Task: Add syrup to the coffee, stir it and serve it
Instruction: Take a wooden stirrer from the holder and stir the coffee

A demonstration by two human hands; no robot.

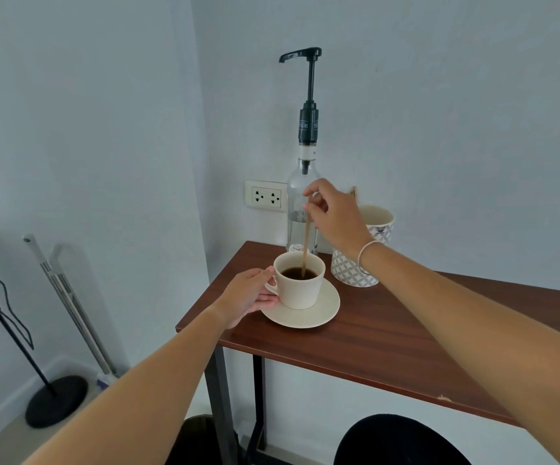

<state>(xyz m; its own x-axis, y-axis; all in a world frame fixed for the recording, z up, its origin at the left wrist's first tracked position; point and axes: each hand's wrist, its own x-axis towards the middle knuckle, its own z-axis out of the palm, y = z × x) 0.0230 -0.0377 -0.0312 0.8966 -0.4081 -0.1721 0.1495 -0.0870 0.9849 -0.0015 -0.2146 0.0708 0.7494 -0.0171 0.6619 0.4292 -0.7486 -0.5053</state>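
Fingertips (309, 200) of our right hand (334, 218) are pinched together on the top end of the wooden stirrer (306, 245), which stands nearly upright with its lower end dipped into the coffee (297, 273). Our left hand (250, 293) is at nine o'clock of the cup (300, 283), fingers curled against its handle and wall, thumb up near the rim, steadying it.

We judge the stirring step to be in hand. The cup sits on its saucer (322, 313), near the table's (389, 337) left end. The syrup bottle (302, 209) with its pump stands upright just behind the cup at twelve o'clock, nobody touching it; whether syrup is already in the coffee we cannot tell. A patterned paper cup (355, 268) stands at two o'clock, partly hidden by our right wrist.

Next we would likely lift the stirrer straight up clear of the rim, let it drip, set it aside, then carry cup and saucer together, level, to serve.
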